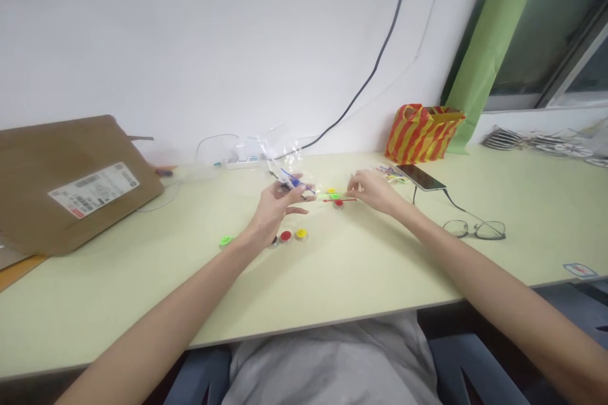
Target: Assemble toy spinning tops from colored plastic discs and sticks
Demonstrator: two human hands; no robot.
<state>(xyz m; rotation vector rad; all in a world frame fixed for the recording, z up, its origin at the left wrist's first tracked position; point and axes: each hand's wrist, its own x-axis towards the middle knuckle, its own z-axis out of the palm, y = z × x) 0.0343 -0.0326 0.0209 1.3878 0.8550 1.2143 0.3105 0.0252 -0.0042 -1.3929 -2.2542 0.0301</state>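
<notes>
My left hand (272, 210) is closed on a crinkled clear plastic bag (284, 147). Thin blue pieces (293, 181) and dark ones show at its fingers. To the right, my right hand (373, 191) pinches the end of a thin red arrow-shaped piece (339, 200) whose tip points left. A thin green strip (323, 195) lies between the hands, partly hidden. Below the right fingertips sit a yellow disc (331, 190), a green disc and a red disc (338, 204). Nearer me are another yellow disc (301, 234), another red disc (285, 236) and a black disc, partly covered by my left wrist.
A cardboard package (71, 183) leans at the left, with a green disc (225, 241) nearer. A power strip (241, 161) lies by the wall. Rightward are small coloured pieces (392, 174), a phone (420, 178), eyeglasses (475, 230) and a striped bag (422, 134).
</notes>
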